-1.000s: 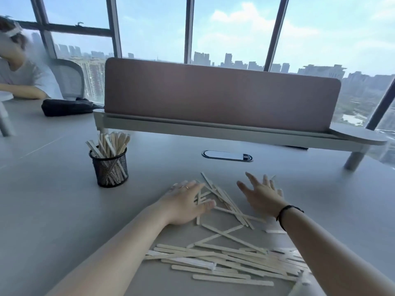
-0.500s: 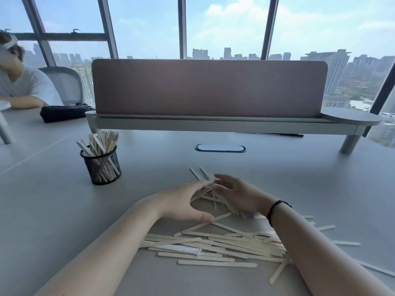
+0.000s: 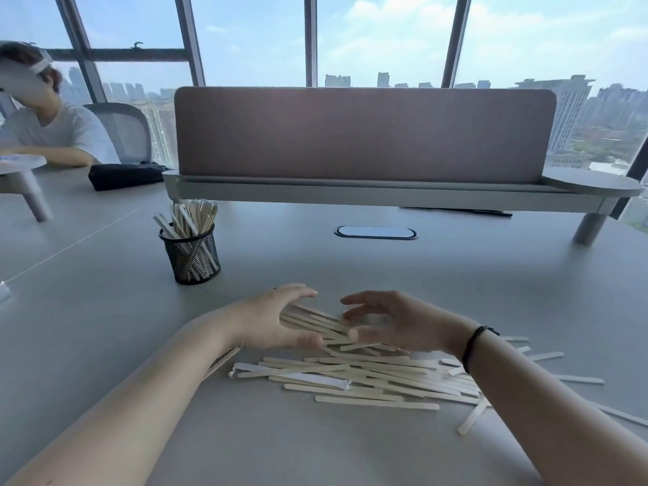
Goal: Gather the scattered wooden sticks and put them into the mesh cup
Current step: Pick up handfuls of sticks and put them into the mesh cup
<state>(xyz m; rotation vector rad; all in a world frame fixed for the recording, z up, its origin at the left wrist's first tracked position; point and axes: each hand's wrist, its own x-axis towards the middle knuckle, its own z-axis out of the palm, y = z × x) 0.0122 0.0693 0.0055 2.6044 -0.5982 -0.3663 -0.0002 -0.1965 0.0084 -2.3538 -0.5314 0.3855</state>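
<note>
Step in hand, as we judged it: gathering. Our left hand (image 3: pixel 271 322) and right hand (image 3: pixel 392 322) cupped, half-open, facing each other across small bunch of wooden sticks (image 3: pixel 354 375) on table (image 3: pixel 105 327); fingers curled round bunch, firm grip not yet seen. Next move called for squeezing bunch together, lifting, carrying left to mesh cup (image 3: pixel 191 256). Sticks pale, flat, thin; most lay in loose heap just beside wrists, few strays right. Cup upright, already part-filled.

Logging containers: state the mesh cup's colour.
Black; the cup shows best in the head view, sticks standing in it.
</note>
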